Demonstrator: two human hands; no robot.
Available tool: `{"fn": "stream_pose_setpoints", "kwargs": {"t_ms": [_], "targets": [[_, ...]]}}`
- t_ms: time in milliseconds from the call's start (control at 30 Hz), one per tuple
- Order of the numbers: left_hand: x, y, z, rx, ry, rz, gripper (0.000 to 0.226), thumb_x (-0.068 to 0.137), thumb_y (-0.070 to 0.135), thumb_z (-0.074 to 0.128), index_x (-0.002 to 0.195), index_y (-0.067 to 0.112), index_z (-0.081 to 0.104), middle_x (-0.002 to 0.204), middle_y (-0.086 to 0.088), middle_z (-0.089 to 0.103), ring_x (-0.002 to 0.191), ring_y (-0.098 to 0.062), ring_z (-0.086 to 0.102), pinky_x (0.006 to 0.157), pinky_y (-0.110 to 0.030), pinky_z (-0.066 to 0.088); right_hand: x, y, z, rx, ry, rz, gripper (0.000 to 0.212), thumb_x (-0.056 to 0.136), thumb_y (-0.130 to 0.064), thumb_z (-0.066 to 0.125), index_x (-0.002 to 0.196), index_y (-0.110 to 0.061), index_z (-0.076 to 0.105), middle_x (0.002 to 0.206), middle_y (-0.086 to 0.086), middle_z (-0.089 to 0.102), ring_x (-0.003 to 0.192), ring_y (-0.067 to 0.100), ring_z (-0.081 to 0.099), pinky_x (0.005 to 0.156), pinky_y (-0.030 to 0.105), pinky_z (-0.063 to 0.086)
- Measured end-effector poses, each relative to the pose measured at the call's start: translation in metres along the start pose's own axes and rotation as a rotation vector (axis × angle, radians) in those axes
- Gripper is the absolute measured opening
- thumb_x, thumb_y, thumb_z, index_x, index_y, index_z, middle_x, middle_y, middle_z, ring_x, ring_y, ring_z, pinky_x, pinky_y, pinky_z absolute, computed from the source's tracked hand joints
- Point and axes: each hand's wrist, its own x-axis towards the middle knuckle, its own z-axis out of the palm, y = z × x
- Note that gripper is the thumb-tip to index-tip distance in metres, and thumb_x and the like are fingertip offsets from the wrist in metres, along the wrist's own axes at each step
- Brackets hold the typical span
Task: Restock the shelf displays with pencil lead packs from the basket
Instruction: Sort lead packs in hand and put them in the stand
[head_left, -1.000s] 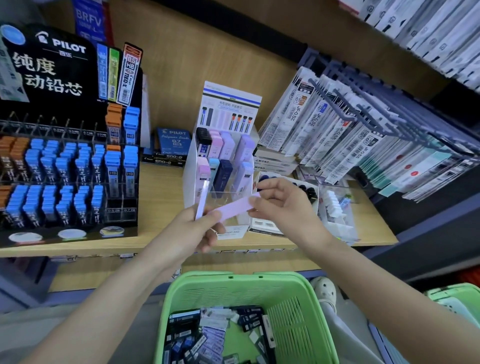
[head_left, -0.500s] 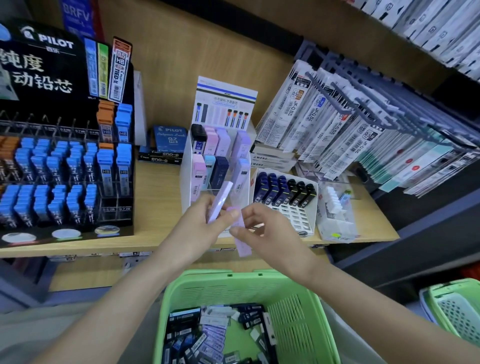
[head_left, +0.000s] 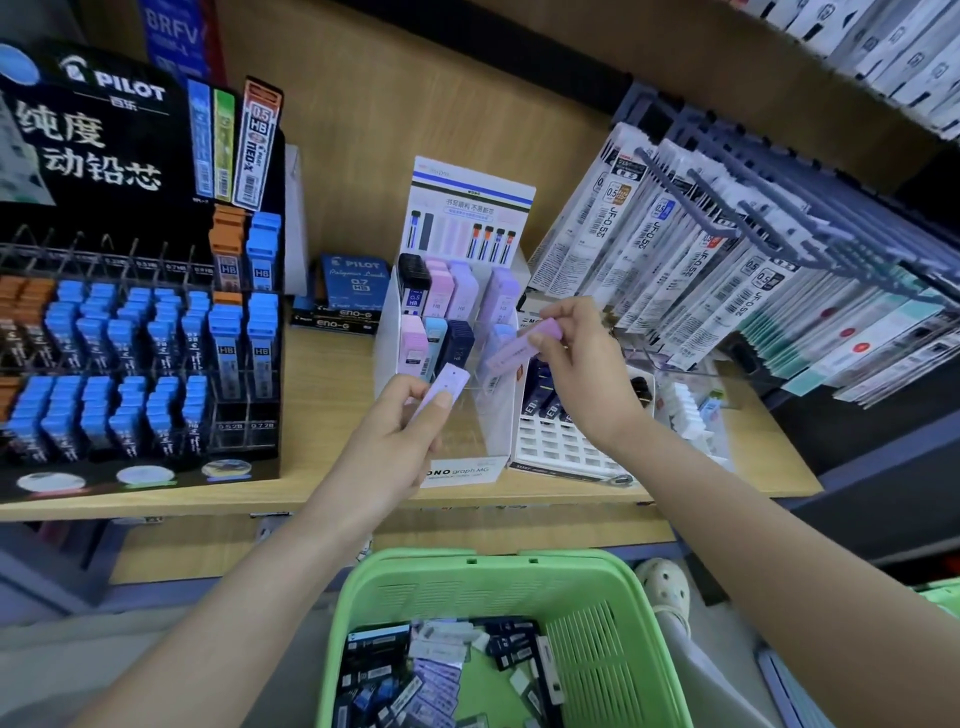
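My left hand (head_left: 392, 439) pinches a pale lilac lead pack (head_left: 442, 391) in front of the clear tiered display (head_left: 447, 332) on the wooden shelf. My right hand (head_left: 582, 374) grips a pink lead pack (head_left: 519, 348) by its upper end and holds it slanted at the display's right-hand slots. The display carries black, pink, lilac, blue and navy packs in two rows. Below, the green basket (head_left: 483, 582) holds several loose packs (head_left: 426, 675), black, white and lilac.
A black Pilot rack (head_left: 140, 312) with several blue and orange lead tubes fills the shelf's left. A white tray of dark packs (head_left: 550, 436) sits right of the display. Refill packs hang on hooks (head_left: 701, 249) at right. A shoe (head_left: 667, 587) shows by the basket.
My right hand has risen from beside my left hand up to the display's right side, carrying the pink pack. My left hand stays low with the lilac pack.
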Motion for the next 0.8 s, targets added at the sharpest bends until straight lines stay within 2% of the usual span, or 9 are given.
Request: {"fn": "stream_pose_setpoints", "kwargs": {"t_ms": [100, 167, 300, 367, 467, 533, 600, 700, 800], "targets": [[0.001, 0.0, -0.001, 0.008, 0.019, -0.015, 0.015, 0.099, 0.028, 0.043, 0.093, 0.015, 0.048, 0.056, 0.008, 0.044, 0.043, -0.008, 0.031, 0.044, -0.021, 0.028, 0.005, 0.005, 0.003, -0.073, -0.072, -0.026, 0.008, 0.094, -0.011, 0.054, 0.101, -0.014, 0.051, 0.09, -0.005, 0.058, 0.078, 0.008, 0.054, 0.067, 0.015, 0.044], [0.002, 0.0, -0.001, 0.004, 0.033, -0.026, 0.014, 0.099, 0.026, 0.043, 0.096, 0.013, 0.047, 0.059, 0.005, 0.044, 0.04, -0.008, 0.031, 0.042, -0.02, 0.028, 0.008, 0.007, 0.003, -0.119, -0.08, -0.081, 0.007, 0.09, -0.008, 0.06, 0.092, -0.015, 0.057, 0.086, -0.008, 0.057, 0.08, 0.005, 0.055, 0.076, 0.025, 0.049], [0.004, 0.0, -0.002, 0.016, 0.028, -0.042, 0.009, 0.099, 0.02, 0.041, 0.095, 0.015, 0.046, 0.072, -0.003, 0.045, 0.037, -0.005, 0.033, 0.041, -0.017, 0.031, 0.016, 0.008, 0.002, -0.199, -0.059, -0.162, 0.011, 0.086, -0.004, 0.064, 0.091, -0.014, 0.066, 0.081, -0.013, 0.056, 0.073, -0.005, 0.056, 0.079, 0.024, 0.05], [0.005, -0.001, -0.002, 0.027, 0.024, -0.04, 0.007, 0.099, 0.019, 0.041, 0.096, 0.017, 0.047, 0.074, -0.003, 0.047, 0.038, -0.005, 0.035, 0.042, -0.015, 0.033, 0.02, 0.009, 0.002, -0.253, -0.074, -0.206, 0.012, 0.086, -0.004, 0.065, 0.095, -0.01, 0.069, 0.083, -0.008, 0.057, 0.071, -0.006, 0.055, 0.081, 0.025, 0.05], [0.005, -0.001, -0.003, 0.024, 0.04, -0.039, 0.009, 0.098, 0.019, 0.043, 0.103, 0.017, 0.05, 0.077, -0.002, 0.05, 0.039, -0.004, 0.038, 0.042, -0.014, 0.035, 0.024, 0.01, 0.002, -0.352, -0.113, -0.241, 0.017, 0.086, -0.007, 0.066, 0.101, -0.009, 0.071, 0.095, 0.004, 0.065, 0.081, 0.011, 0.057, 0.084, 0.035, 0.049], [0.006, -0.001, -0.003, 0.02, 0.049, -0.037, 0.009, 0.098, 0.02, 0.044, 0.103, 0.019, 0.051, 0.077, -0.001, 0.052, 0.041, -0.005, 0.039, 0.043, -0.014, 0.036, 0.024, 0.012, 0.002, -0.38, -0.126, -0.231, 0.021, 0.086, -0.007, 0.064, 0.106, -0.01, 0.068, 0.096, 0.004, 0.066, 0.088, 0.02, 0.061, 0.083, 0.042, 0.05], [0.006, -0.001, -0.002, 0.016, 0.054, -0.036, 0.007, 0.098, 0.021, 0.045, 0.101, 0.021, 0.052, 0.077, 0.0, 0.053, 0.041, -0.006, 0.039, 0.043, -0.014, 0.036, 0.021, 0.012, 0.003, -0.394, -0.106, -0.254, 0.018, 0.086, -0.007, 0.064, 0.104, -0.01, 0.066, 0.093, 0.002, 0.065, 0.085, 0.023, 0.062, 0.078, 0.044, 0.052], [0.006, -0.001, -0.002, 0.015, 0.058, -0.034, 0.008, 0.098, 0.022, 0.046, 0.102, 0.021, 0.053, 0.076, 0.0, 0.054, 0.04, -0.006, 0.04, 0.042, -0.013, 0.037, 0.014, 0.014, 0.006, -0.473, -0.06, -0.334, 0.01, 0.084, -0.012, 0.068, 0.093, -0.007, 0.068, 0.097, 0.005, 0.06, 0.083, 0.024, 0.061, 0.068, 0.043, 0.052], [0.004, 0.0, -0.002, -0.017, 0.044, -0.027, 0.007, 0.097, 0.02, 0.048, 0.099, 0.02, 0.055, 0.074, 0.0, 0.056, 0.041, -0.007, 0.043, 0.042, -0.016, 0.037, 0.01, 0.014, 0.01, -0.477, -0.028, -0.33, 0.011, 0.087, -0.014, 0.065, 0.097, -0.008, 0.067, 0.099, 0.005, 0.06, 0.081, 0.025, 0.063, 0.068, 0.042, 0.052]]}}
